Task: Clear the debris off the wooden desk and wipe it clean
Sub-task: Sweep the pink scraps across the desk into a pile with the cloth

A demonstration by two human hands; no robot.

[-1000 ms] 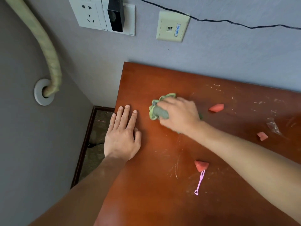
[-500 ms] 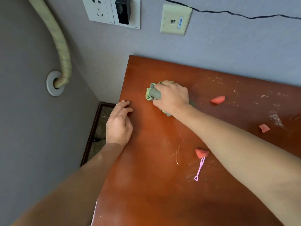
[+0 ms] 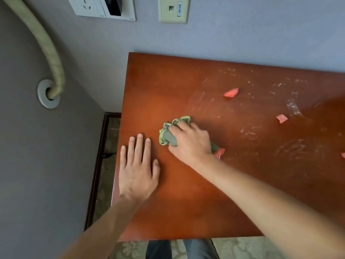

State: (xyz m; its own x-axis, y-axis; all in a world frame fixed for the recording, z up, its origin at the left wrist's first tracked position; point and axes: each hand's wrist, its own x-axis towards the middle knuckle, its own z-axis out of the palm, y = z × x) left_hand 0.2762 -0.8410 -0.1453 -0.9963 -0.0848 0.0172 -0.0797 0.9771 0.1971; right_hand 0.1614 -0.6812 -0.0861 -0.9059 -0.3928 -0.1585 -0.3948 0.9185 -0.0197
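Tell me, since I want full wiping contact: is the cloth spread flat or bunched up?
Bunched up. The cloth is a crumpled wad gripped in the right hand, folds poking out past the fingers, on the desk.

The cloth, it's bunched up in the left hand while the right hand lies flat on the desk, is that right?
Not quite: the hands are swapped. The head view shows the right hand gripping the bunched cloth, while the left hand lies flat on the desk.

Grey walls, wall sockets, patterned carpet
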